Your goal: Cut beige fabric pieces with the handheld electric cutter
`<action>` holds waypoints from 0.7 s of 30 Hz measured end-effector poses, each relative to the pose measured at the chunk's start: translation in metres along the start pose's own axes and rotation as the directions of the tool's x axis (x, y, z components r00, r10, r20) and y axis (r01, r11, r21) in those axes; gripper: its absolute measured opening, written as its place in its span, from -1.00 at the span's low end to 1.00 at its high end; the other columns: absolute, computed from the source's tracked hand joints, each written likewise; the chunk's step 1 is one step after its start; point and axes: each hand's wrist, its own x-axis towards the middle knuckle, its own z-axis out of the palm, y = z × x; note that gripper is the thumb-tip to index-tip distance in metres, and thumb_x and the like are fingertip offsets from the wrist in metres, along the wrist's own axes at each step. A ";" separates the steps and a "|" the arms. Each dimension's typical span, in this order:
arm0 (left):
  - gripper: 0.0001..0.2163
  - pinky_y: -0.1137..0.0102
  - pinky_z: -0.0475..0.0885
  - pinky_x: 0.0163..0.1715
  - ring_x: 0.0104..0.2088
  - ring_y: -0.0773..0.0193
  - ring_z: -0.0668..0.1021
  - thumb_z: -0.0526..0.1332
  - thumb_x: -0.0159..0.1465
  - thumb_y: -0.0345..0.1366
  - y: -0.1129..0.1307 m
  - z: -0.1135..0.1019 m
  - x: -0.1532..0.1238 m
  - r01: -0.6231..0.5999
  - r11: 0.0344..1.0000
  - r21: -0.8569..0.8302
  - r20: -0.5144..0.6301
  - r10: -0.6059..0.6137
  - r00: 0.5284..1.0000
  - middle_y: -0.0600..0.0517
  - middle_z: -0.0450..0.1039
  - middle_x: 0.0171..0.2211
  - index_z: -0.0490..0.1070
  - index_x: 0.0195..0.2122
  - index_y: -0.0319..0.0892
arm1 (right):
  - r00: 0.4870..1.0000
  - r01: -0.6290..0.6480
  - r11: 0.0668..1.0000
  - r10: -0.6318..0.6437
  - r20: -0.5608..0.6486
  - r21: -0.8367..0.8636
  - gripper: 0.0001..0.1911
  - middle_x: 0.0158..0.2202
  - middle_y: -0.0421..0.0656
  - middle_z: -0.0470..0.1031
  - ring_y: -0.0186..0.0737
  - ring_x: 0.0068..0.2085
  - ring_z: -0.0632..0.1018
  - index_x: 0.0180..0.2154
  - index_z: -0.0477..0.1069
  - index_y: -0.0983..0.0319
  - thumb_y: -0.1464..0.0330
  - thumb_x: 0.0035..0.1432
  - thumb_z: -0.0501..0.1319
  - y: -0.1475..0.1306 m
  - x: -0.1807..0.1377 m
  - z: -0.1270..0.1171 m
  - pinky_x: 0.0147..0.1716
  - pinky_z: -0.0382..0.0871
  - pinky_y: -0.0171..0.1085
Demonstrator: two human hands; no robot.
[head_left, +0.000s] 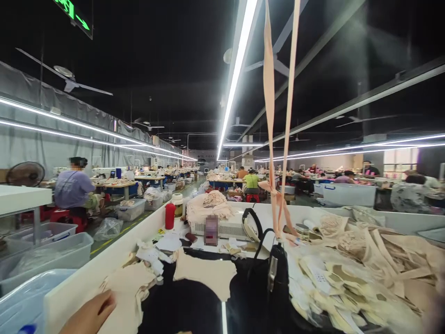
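At the lower left, my left hand [91,311] rests on a pile of beige fabric pieces [127,290]. Its fingers are curled and pressed together at the cloth, with part of the grip hidden. A single cut beige fabric panel [206,272] lies flat on the black work surface [181,301], to the right of that pile. At the bottom edge a skin-coloured sliver [184,332] shows, perhaps a fingertip of my right hand; its fingers are out of sight. A black device with a metal clip [272,273] stands right of the panel.
White raised edging [86,273] borders the table. Cream cut pieces [342,283] and beige garments [385,255] heap up at right. A red thread spool [170,216] and a white machine housing [229,229] stand behind. Peach straps [269,93] hang down. Co-workers sit farther off.
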 end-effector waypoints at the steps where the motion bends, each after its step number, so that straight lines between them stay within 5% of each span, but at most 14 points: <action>1: -0.70 0.24 0.42 -0.27 -0.32 -0.02 0.62 0.04 0.28 0.01 0.012 -0.008 -0.004 0.023 1.000 -0.002 0.024 -0.023 0.999 -0.01 0.58 -0.41 0.35 -0.44 -0.06 | 1.000 0.011 1.000 -0.011 0.020 0.003 -0.77 0.09 -0.07 0.56 -0.13 -0.04 0.63 0.05 0.52 0.14 0.20 0.44 0.30 0.002 -0.017 0.006 -0.06 0.59 -0.12; 5: -0.80 0.28 0.42 -0.16 -0.24 0.10 0.60 0.14 0.36 -0.16 0.036 -0.027 -0.013 0.093 0.995 0.034 0.019 -0.093 0.995 0.03 0.57 -0.33 0.41 -0.35 -0.12 | 0.996 0.065 0.998 -0.066 0.063 0.018 -0.88 -0.08 -0.12 0.64 -0.06 -0.04 0.63 -0.16 0.60 0.13 0.36 0.23 0.43 0.005 -0.065 0.026 0.00 0.53 -0.09; 8: -0.80 0.18 0.49 -0.03 -0.14 0.15 0.60 0.27 0.47 -0.16 0.032 -0.027 -0.017 0.165 0.984 0.066 -0.014 -0.164 0.986 0.00 0.55 -0.18 0.49 -0.18 -0.20 | 0.996 0.085 0.996 -0.086 0.030 0.025 -0.70 -0.08 -0.16 0.66 -0.06 -0.04 0.64 -0.16 0.62 0.07 0.55 0.14 0.32 0.005 -0.075 0.031 -0.01 0.48 -0.19; 14: -0.76 0.08 0.56 0.02 -0.02 0.09 0.61 0.31 0.48 -0.17 0.029 -0.019 -0.016 0.264 0.959 0.103 -0.093 -0.255 0.962 -0.07 0.53 0.02 0.49 0.05 -0.22 | 0.993 0.117 0.993 -0.117 -0.017 0.007 -0.73 -0.12 -0.14 0.66 -0.05 -0.09 0.65 -0.19 0.62 0.09 0.51 0.18 0.23 0.009 -0.075 0.031 -0.03 0.48 -0.18; 21: -0.73 0.08 0.57 0.01 -0.02 0.09 0.61 0.30 0.49 -0.14 0.033 -0.021 -0.002 0.285 0.951 0.117 -0.109 -0.273 0.956 -0.08 0.53 0.03 0.48 0.08 -0.21 | 0.991 0.128 0.992 -0.127 -0.047 0.009 -0.79 -0.07 -0.14 0.67 -0.04 -0.03 0.66 -0.09 0.61 0.05 0.38 0.29 0.26 0.014 -0.077 0.026 0.04 0.49 -0.20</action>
